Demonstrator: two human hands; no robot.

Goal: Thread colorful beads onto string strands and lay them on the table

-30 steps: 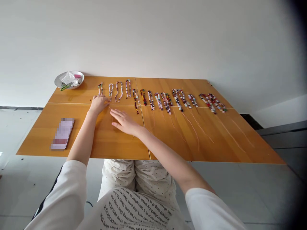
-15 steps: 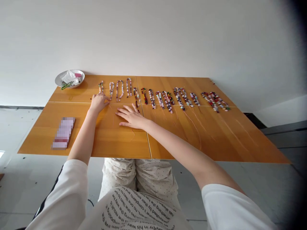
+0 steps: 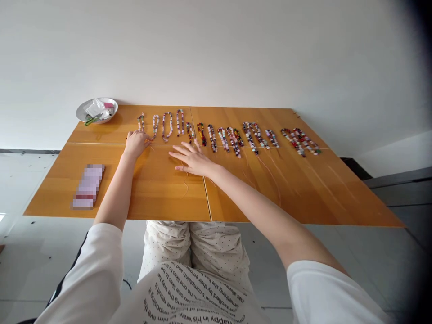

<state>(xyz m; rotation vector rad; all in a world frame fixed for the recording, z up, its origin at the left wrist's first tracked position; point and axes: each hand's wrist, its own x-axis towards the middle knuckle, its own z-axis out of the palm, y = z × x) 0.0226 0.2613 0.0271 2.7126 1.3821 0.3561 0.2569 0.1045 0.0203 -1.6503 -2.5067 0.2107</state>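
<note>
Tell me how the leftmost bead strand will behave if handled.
The bead strand would likely be floppy, since its beads lie in a bend. Their small size suggests it may feel light. Lying flat on the table, it would hardly tip.

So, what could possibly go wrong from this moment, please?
The right hand might snag the loose thread near it. The left hand could disturb the bead strand just beyond it. Farther right, other strands lie close together, so they might tangle if moved.
</note>
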